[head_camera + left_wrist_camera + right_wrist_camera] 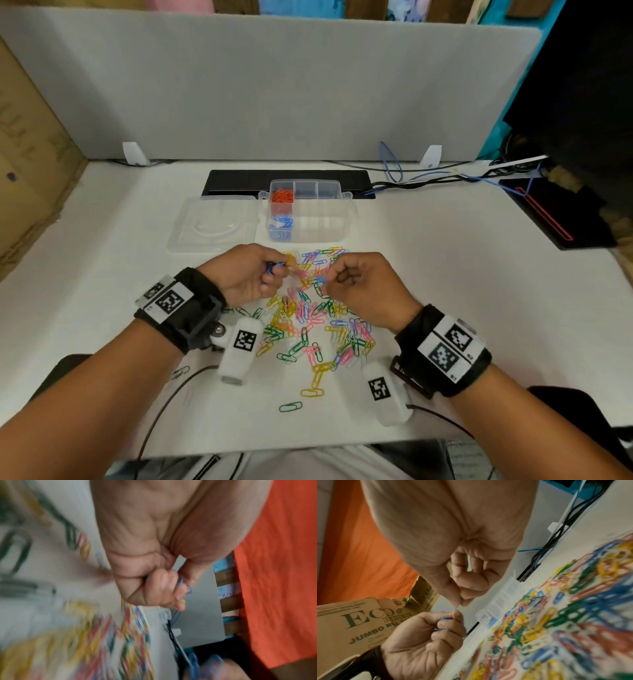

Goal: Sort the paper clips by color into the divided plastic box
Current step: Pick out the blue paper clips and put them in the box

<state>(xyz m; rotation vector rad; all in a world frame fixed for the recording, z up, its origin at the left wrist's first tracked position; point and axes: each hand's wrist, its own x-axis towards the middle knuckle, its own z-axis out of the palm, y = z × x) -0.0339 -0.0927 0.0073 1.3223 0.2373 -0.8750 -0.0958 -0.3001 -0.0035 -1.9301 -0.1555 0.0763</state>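
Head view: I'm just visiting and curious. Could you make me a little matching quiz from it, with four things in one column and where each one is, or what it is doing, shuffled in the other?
Things:
1. orange clips
2. clear lid
3. left hand
4. lone green clip

Places or states:
A. flat on the table, left of the divided box
B. holds several blue clips
C. in the box's far left compartment
D. alone, nearer the person than the mixed pile

Pairs: 1-C, 2-A, 3-B, 4-D.
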